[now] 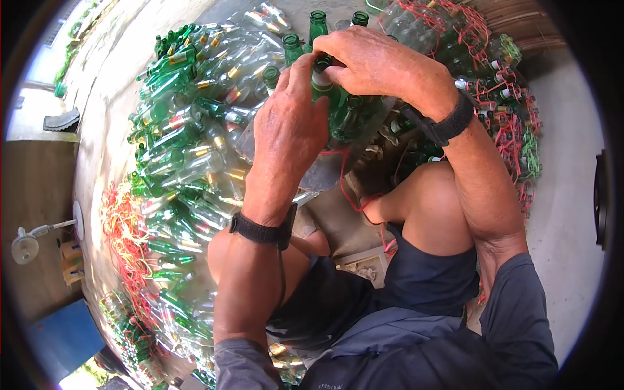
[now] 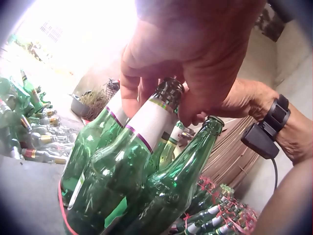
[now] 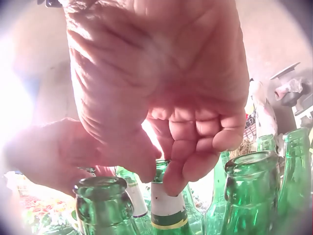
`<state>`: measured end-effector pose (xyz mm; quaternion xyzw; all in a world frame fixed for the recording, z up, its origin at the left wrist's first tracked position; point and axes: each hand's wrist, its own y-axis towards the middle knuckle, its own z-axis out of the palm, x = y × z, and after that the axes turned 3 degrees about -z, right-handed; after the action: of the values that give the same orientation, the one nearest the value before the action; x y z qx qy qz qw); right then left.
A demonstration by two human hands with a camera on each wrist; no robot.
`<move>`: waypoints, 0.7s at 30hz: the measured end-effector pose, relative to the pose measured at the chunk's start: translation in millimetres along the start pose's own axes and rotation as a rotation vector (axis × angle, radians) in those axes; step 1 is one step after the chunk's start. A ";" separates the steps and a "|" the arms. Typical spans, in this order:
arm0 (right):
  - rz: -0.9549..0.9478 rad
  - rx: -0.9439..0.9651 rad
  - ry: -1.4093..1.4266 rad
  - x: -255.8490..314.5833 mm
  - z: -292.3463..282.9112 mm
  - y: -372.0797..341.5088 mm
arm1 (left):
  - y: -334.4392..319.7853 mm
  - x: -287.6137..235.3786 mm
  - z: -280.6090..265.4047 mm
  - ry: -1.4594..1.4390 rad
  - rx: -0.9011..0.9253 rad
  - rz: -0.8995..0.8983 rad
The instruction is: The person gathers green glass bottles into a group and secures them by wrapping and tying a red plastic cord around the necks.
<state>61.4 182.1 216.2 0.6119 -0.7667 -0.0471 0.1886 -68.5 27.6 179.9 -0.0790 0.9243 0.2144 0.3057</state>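
Green bottles stand clustered upright, pink string along one side; bundling looks partly done, loose bottles lie nearby. Right hand pinches a labelled bottle by the neck; left hand alongside, grip unclear.

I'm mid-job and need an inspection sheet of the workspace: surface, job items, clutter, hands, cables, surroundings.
Surface: pale floor, largely covered.
Job items: green bottles, upright and closely grouped, their support mostly hidden; red cord along their side.
Clutter: loose bottles heaped on the person's left; red string tangled beside them; bundled bottles on the right.
Hands: left hand and right hand each have fingers and thumb about a bottle neck.
Cables: thin black cable along the left forearm; second cable at the right wrist.
Surroundings: white fan and blue panel, far left.
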 end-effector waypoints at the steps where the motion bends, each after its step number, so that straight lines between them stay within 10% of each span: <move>1: 0.049 0.036 0.020 4.3 -4.3 2.0 | 0.2 0.7 1.2 -0.005 -0.005 -0.011; 21: 0.051 -0.065 -0.049 -4.1 24.7 5.0 | 8.5 12.6 13.4 -0.045 0.004 0.013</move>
<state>49.0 183.3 193.9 0.5843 -0.7845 -0.0822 0.1906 -73.9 41.0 165.6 -0.0674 0.9182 0.2162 0.3249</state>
